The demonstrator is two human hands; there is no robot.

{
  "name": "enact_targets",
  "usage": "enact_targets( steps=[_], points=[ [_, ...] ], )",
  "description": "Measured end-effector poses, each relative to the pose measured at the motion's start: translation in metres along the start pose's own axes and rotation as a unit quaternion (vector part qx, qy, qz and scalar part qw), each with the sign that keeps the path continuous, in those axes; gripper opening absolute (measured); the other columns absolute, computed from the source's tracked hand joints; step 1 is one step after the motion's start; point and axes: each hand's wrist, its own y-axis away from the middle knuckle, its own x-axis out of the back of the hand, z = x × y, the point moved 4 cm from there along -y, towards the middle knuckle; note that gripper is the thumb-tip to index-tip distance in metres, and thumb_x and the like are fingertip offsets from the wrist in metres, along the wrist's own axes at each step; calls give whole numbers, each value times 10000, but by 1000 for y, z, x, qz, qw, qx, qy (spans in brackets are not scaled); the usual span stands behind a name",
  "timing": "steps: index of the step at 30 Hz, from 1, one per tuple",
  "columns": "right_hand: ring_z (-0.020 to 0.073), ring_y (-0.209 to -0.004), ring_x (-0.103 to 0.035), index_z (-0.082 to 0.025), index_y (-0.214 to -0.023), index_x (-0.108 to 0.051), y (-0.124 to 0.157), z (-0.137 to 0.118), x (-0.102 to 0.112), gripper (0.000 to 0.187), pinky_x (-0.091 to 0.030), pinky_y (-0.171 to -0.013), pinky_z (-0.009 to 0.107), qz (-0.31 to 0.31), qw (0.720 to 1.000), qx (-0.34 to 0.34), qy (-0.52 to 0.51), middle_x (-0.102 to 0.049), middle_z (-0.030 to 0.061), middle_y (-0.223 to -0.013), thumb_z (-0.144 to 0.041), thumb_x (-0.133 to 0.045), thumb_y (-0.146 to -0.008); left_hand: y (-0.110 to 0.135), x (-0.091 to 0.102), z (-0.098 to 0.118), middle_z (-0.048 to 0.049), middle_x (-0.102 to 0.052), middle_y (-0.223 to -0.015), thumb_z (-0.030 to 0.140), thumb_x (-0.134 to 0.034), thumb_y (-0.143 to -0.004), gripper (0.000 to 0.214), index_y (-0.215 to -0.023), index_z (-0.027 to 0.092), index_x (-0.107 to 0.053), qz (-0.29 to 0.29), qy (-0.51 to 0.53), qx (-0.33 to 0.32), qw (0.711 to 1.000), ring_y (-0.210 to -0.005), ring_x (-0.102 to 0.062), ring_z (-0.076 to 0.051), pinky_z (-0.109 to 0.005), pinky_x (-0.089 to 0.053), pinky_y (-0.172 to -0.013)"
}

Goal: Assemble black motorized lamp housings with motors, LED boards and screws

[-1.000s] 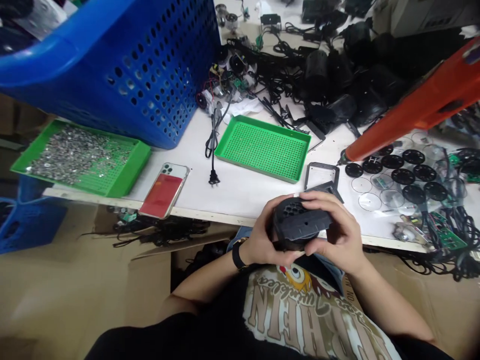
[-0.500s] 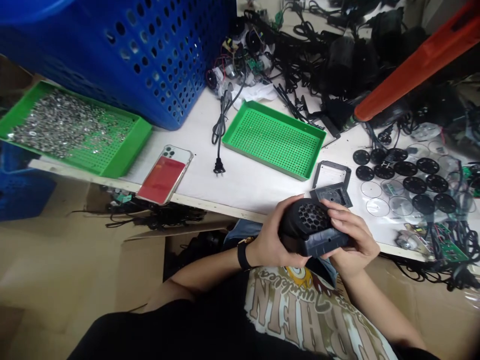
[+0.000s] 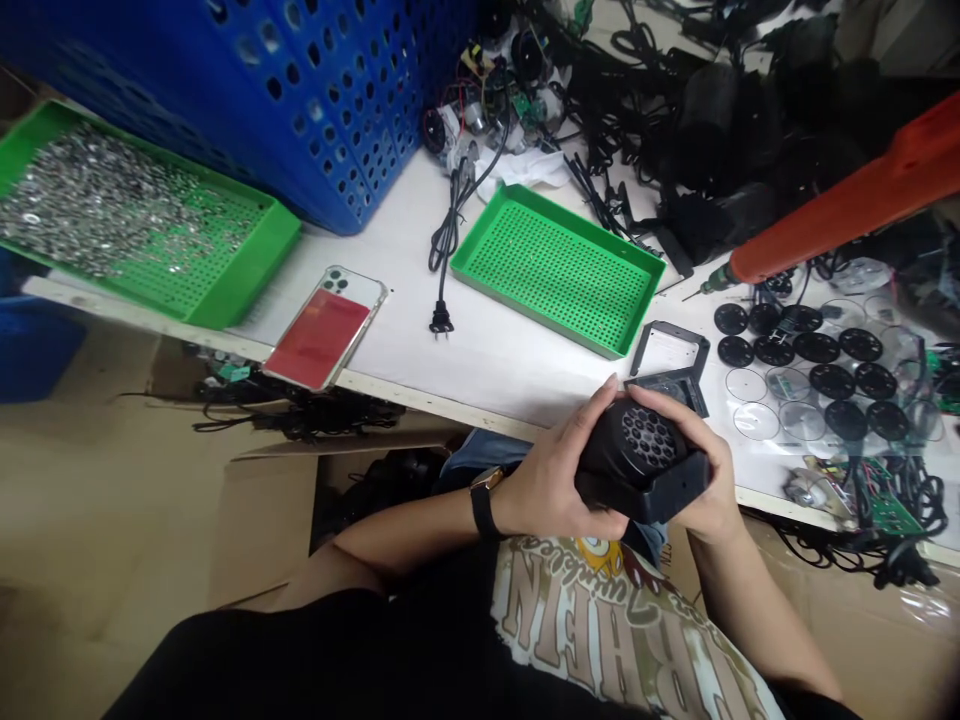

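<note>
The black housing [image 3: 619, 452] is in both hands, raised above the front edge of the table [image 3: 409, 355]. The left hand [image 3: 559, 480] has its fingers curved round one side; the right hand [image 3: 709, 470] has its fingers bent round the other side, and some of them cannot be seen. The honeycomb grille [image 3: 649, 438] and the flat part beside it appear already joined to the body. A black frame [image 3: 639, 346] lies apart, not yet fitted to anything, near the black discs [image 3: 832, 381]. Whether any screws are fastened, one cannot tell.
</note>
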Motion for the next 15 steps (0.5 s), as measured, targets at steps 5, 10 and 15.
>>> enact_targets(
  steps=[5,10,15],
  points=[
    [345,-1198,-676,-246,-1312,-715,2,-3,-3,785,-551,-1067,489,21,1000,4,8,-711,119,-1289,-659,-834,-655,1,-2,3,-165,-325,-1706,257,-866,-690,1212,-1680,275,-167,-4,0,-5,1000,-1514,-413,-453,-609,-363,-1254],
    [332,-1263,-674,-273,-1400,-624,-4,2,-1,857,-543,-1101,478,-3,999,-28,-23,-695,120,-1364,-617,-883,-660,-2,0,1,-165,-396,-1668,226,-859,-700,1168,-1671,267,-210,19,3,30,999,-1482,-459,-445,-609,-388,-1235],
    [352,-1331,-643,-316,-1553,-447,-7,-3,4,1175,-543,-1122,522,-93,995,-17,-31,-647,144,-1452,-551,-985,-535,-1,1,-1,-175,-388,-1672,312,-909,-677,1219,-1671,261,-204,9,-21,7,1000,-1477,-462,-454,-603,-395,-1226]
  ],
)
